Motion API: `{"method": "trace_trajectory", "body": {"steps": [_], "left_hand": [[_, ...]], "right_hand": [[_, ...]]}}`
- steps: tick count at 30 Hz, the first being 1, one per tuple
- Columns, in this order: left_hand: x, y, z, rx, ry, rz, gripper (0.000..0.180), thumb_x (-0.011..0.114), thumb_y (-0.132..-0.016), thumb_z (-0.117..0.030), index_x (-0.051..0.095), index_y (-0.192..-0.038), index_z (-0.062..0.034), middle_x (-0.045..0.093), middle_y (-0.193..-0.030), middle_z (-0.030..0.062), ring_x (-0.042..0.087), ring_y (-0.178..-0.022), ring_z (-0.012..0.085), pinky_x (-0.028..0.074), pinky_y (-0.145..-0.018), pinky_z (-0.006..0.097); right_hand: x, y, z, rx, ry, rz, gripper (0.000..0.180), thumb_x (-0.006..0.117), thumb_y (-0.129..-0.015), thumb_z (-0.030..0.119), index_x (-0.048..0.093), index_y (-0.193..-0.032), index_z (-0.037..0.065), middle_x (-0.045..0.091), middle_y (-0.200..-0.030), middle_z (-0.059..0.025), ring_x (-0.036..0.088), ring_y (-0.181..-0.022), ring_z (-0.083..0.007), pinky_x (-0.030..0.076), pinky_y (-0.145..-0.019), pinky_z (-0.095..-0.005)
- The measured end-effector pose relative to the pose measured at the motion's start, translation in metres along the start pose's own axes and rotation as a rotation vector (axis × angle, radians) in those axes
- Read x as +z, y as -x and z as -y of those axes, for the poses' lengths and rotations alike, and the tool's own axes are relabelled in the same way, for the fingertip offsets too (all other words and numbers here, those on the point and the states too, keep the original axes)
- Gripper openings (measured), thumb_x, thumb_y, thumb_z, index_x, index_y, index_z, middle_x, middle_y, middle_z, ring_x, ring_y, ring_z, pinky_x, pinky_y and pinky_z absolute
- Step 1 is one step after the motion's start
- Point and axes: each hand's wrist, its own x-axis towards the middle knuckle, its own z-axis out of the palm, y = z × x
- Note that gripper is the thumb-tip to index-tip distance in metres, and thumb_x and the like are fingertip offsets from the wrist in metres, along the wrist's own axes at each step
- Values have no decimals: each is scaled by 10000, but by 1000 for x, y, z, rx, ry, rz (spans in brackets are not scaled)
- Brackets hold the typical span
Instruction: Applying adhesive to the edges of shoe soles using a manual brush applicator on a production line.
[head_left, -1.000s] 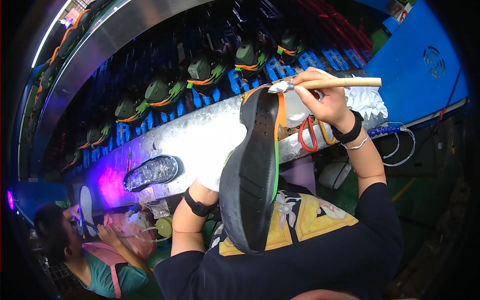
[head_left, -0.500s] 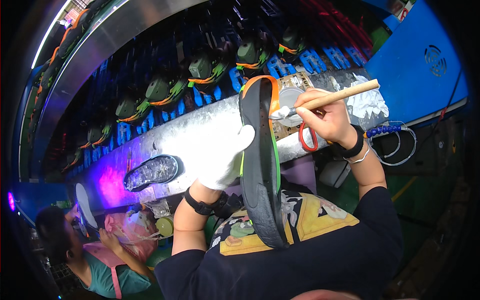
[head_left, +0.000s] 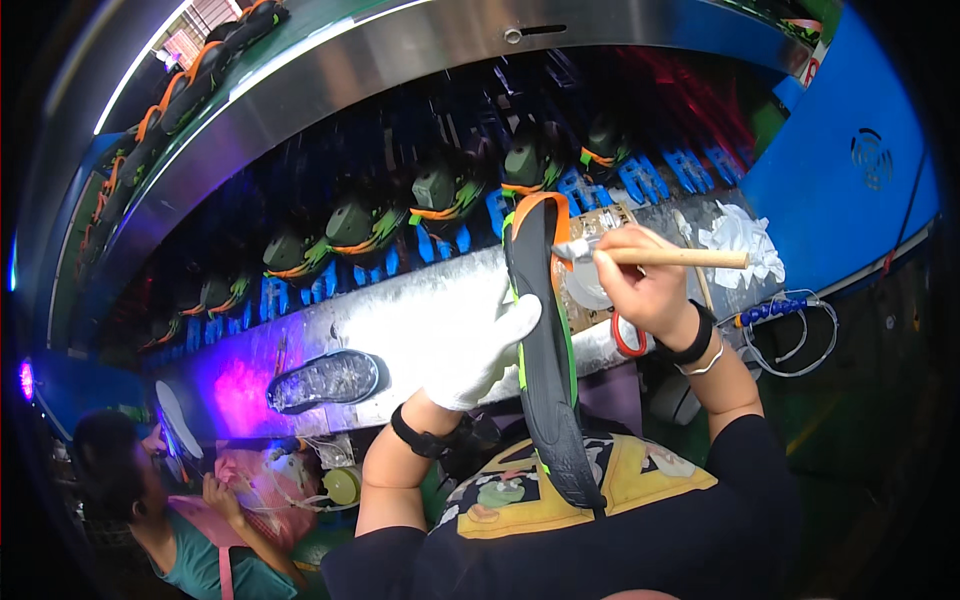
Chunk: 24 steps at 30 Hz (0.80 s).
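Observation:
My left hand (head_left: 487, 352), in a white glove, grips a long black shoe sole (head_left: 548, 385) around its middle. The sole stands on edge lengthwise, orange at its far end and green along the right side. In my bare right hand (head_left: 645, 285) is a brush (head_left: 705, 258) with a pale wooden handle, held nearly level. Its whitish head is at the orange rim of the sole, apparently touching it. Behind the brush sits a round whitish pot (head_left: 585, 288) on brown cardboard, partly covered by my hand.
Red-handled scissors (head_left: 628, 340) lie near my right wrist. Crumpled white paper (head_left: 742, 245) is at the bench's right end. A dark sole (head_left: 325, 382) lies on the bench (head_left: 400, 320). Shoe uppers (head_left: 445, 190) line a blue rack beyond. A co-worker (head_left: 200, 545) sits at left.
The whole view has shifted, so the bench appears lower and further right. My brush has gone from slanting to almost level, its head moving along the orange rim toward the sole's far end.

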Motion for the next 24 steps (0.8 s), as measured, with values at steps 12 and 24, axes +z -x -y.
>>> {"method": "trace_trajectory", "body": {"steps": [12,24], "left_hand": [[-10,-26,-3,136,-3,107,692,594,-807,-426,337,-1329,-51,482,-1192,17,467,-1062,110,375,-912,264],[-12,-24,-4,174,3,68,634,570,-838,-371,331,-1333,-55,486,-1219,45,502,-1068,135,403,-915,280]], "right_hand": [[-16,20,36,142,-177,225,73,600,-723,-29,584,-790,-4,502,-648,-15,369,-478,-29,272,-422,-189],[-29,24,37,240,-302,294,51,596,-736,16,596,-783,-7,536,-665,-29,436,-530,-61,329,-463,-209]]}}
